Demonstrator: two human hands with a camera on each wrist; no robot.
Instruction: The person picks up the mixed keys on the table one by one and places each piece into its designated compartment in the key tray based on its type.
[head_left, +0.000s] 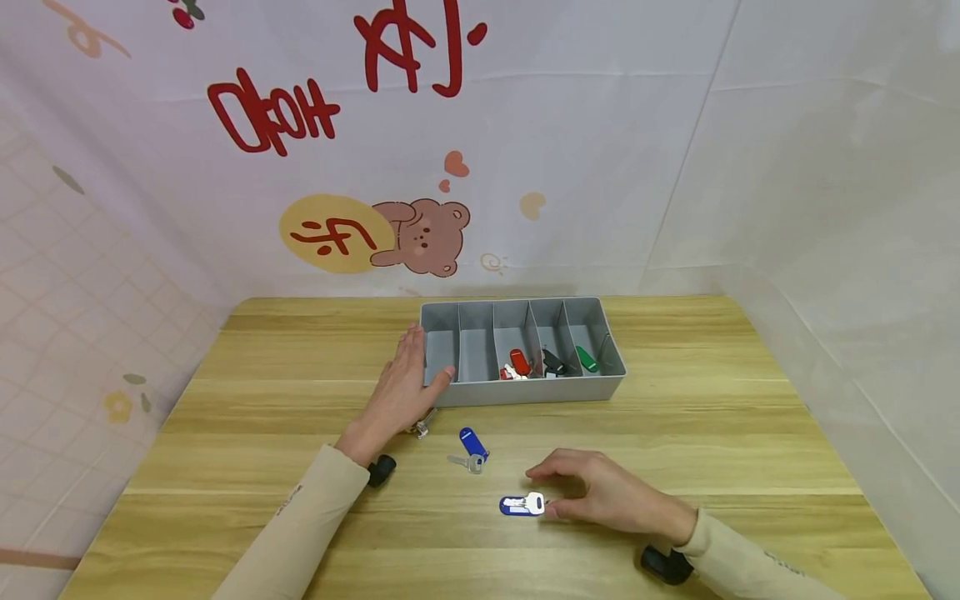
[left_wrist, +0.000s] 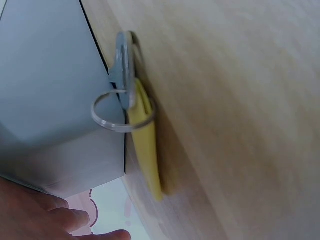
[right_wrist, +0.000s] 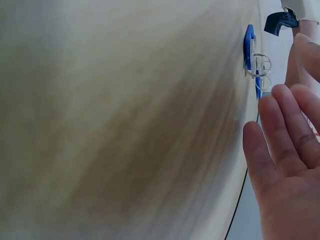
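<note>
My left hand (head_left: 397,385) rests on the left end of a grey divided box (head_left: 525,392), fingers stretched along its side and thumb over the front rim. Below that hand lies a key (head_left: 423,423), partly hidden; the left wrist view shows a yellow key tag (left_wrist: 145,150) with a metal ring beside the box. My right hand (head_left: 611,492) is just right of a blue key tag with a key (head_left: 522,505), thumb and fingers spread apart. Farther back lies another blue key tag (head_left: 472,442) with its key (head_left: 468,462).
The box's right compartments hold red tags (head_left: 519,362) with keys, black tags (head_left: 553,363) and a green tag (head_left: 587,359). Behind the wooden table (head_left: 675,433) hangs a white printed cloth (head_left: 585,150).
</note>
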